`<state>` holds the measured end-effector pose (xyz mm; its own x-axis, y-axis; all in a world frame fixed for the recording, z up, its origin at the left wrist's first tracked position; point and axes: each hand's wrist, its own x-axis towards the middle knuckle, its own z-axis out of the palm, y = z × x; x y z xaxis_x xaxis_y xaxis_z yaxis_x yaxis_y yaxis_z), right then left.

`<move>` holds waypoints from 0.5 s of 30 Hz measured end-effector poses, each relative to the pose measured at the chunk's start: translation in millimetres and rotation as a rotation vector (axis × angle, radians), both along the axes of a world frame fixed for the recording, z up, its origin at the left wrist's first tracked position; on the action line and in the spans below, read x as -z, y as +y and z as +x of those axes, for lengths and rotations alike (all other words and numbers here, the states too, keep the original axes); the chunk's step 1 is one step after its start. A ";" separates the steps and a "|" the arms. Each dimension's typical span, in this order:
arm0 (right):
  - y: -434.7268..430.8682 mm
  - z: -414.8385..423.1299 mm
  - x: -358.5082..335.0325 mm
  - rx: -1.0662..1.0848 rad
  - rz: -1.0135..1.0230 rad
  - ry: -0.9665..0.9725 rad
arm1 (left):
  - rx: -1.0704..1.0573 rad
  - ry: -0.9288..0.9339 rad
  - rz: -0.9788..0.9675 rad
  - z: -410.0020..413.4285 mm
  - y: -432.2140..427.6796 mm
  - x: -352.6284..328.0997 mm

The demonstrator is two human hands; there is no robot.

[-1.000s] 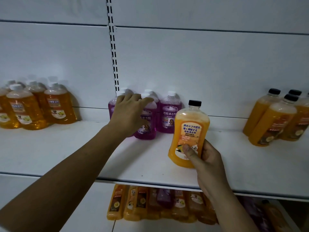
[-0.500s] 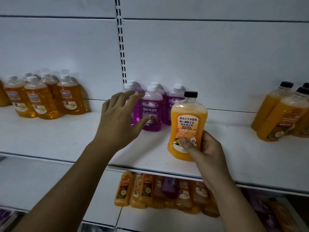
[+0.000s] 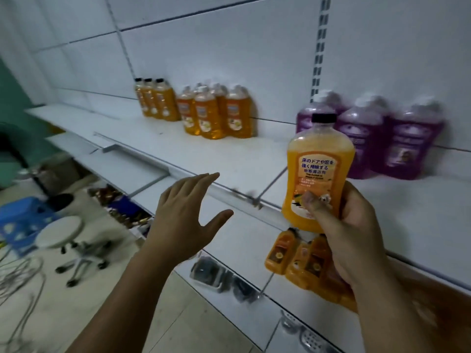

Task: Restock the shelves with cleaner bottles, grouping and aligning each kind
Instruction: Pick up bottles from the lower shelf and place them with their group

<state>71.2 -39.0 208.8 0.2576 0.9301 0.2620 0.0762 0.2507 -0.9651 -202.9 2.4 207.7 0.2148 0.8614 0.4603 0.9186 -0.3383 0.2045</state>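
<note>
The right hand (image 3: pixel 356 240) grips a black-capped orange cleaner bottle (image 3: pixel 318 171) around its lower body, thumb across the label, holding it upright in the air in front of the shelf (image 3: pixel 229 159) edge. The left hand (image 3: pixel 183 220) hovers apart from it, fingers straight and spread, holding nothing. Against the shelf's back wall stand grouped purple bottles (image 3: pixel 362 138), white-capped orange bottles (image 3: pixel 214 113) and, farther left, black-capped orange bottles (image 3: pixel 155 100).
</note>
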 end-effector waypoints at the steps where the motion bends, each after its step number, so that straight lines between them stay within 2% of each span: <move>1: 3.8 -13.1 0.1 -0.021 0.002 -0.007 | -0.026 0.006 -0.001 -13.9 -2.2 -0.6; 8: 29.6 -122.6 -3.3 -0.175 0.016 -0.041 | -0.151 0.021 0.005 -123.0 3.6 5.3; 15: 79.5 -258.2 1.3 -0.218 0.038 -0.006 | -0.180 0.039 -0.028 -254.9 31.1 12.8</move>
